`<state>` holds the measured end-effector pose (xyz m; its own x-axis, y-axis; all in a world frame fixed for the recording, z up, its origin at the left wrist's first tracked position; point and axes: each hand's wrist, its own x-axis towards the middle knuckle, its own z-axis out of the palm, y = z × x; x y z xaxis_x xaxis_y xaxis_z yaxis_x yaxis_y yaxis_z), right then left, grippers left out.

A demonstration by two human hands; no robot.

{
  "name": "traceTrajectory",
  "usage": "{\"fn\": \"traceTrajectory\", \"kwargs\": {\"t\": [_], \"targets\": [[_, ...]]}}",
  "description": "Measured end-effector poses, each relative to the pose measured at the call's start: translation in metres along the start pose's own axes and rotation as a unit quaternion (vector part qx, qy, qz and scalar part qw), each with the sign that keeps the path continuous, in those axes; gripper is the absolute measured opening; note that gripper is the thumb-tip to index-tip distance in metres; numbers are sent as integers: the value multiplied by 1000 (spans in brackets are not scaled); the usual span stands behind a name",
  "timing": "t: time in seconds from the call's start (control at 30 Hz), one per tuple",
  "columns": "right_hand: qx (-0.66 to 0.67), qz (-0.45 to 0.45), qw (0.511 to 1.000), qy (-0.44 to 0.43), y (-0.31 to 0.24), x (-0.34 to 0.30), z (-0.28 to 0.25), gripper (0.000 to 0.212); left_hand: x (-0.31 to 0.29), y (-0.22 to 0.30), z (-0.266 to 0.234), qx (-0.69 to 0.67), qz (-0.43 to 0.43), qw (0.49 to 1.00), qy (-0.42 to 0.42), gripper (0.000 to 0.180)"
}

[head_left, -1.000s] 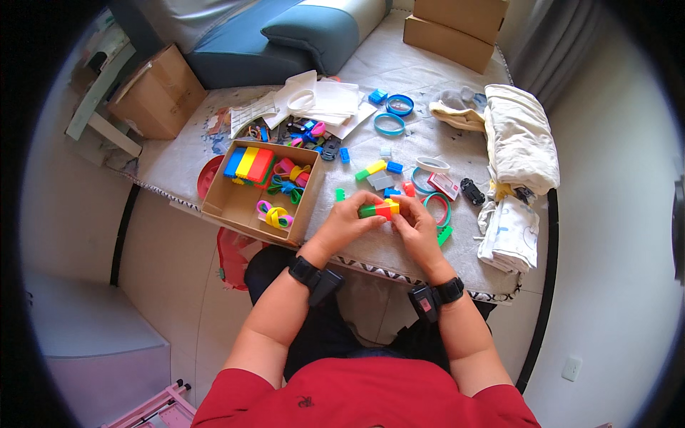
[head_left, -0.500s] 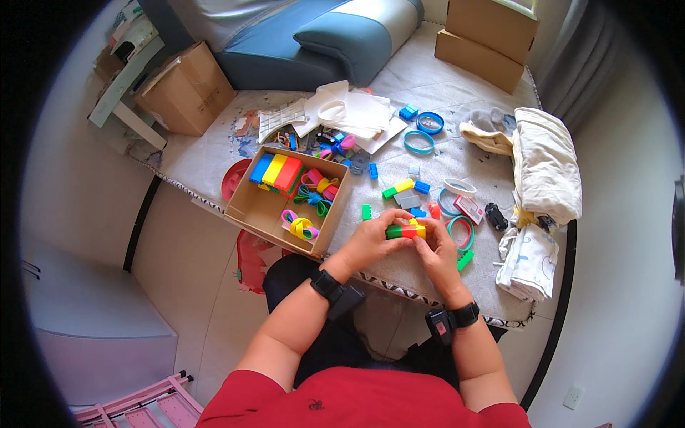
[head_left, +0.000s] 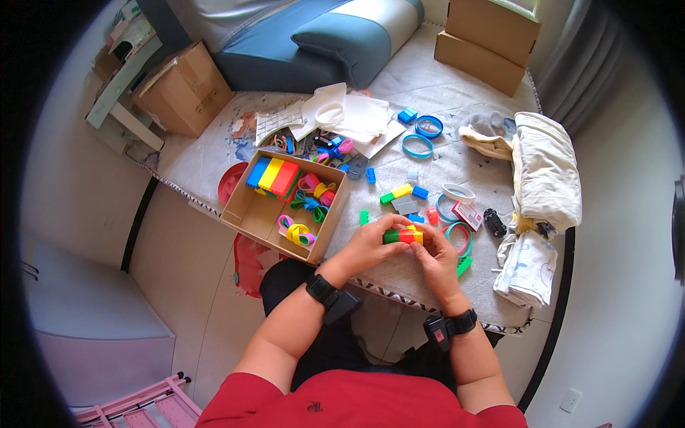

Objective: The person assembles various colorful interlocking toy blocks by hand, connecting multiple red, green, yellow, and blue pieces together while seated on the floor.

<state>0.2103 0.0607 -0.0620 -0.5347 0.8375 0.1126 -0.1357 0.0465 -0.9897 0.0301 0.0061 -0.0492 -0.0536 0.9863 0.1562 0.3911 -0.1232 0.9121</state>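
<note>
My left hand [head_left: 367, 246] and my right hand [head_left: 438, 260] meet over the near part of the bed-like surface. Between their fingers is a joined row of toy building blocks [head_left: 404, 236], green at the left, red in the middle and yellow at the right. My left fingers close on the green end and my right fingers on the yellow end. Just beyond lie loose blocks: a green-and-yellow pair [head_left: 396, 194], a grey block [head_left: 404, 205], a blue block [head_left: 420, 192] and a small red piece [head_left: 432, 216]. A green block [head_left: 464, 267] lies beside my right hand.
Left of my hands, an open cardboard box [head_left: 235, 208] holds joined blocks [head_left: 273, 175] and tied colourful bands [head_left: 296, 230]. Rings [head_left: 417, 146], a toy car [head_left: 494, 222], white papers [head_left: 349, 118] and folded cloths [head_left: 546, 171] lie around. A red basin [head_left: 246, 267] sits below the edge.
The held block row has shifted slightly left and tilted a little between my fingers. Both hands keep their grip on it. The whole view has moved slightly.
</note>
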Motion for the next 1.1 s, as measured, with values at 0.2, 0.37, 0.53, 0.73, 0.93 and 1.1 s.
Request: {"fn": "traceTrajectory", "kwargs": {"t": [0.2, 0.37, 0.53, 0.73, 0.93, 1.1], "targets": [[13, 14, 1000, 8, 2, -2, -2, 36, 0, 8, 0, -11, -34, 999, -8, 51], [28, -1, 1000, 5, 4, 0, 0, 37, -1, 2, 1, -37, -47, 998, -11, 54], [12, 15, 1000, 12, -5, -3, 0, 36, -1, -1, 3, -31, -24, 999, -6, 54], [-58, -9, 998, 23, -7, -1, -1, 36, 0, -2, 3, -15, -27, 1000, 0, 51], [-42, 10, 999, 27, -3, -1, -1, 34, 0, -3, 4, -8, -22, 1000, 15, 49], [-67, -8, 998, 13, 1, -1, -2, 35, -2, -2, 5, -14, -27, 999, 15, 45]]}}
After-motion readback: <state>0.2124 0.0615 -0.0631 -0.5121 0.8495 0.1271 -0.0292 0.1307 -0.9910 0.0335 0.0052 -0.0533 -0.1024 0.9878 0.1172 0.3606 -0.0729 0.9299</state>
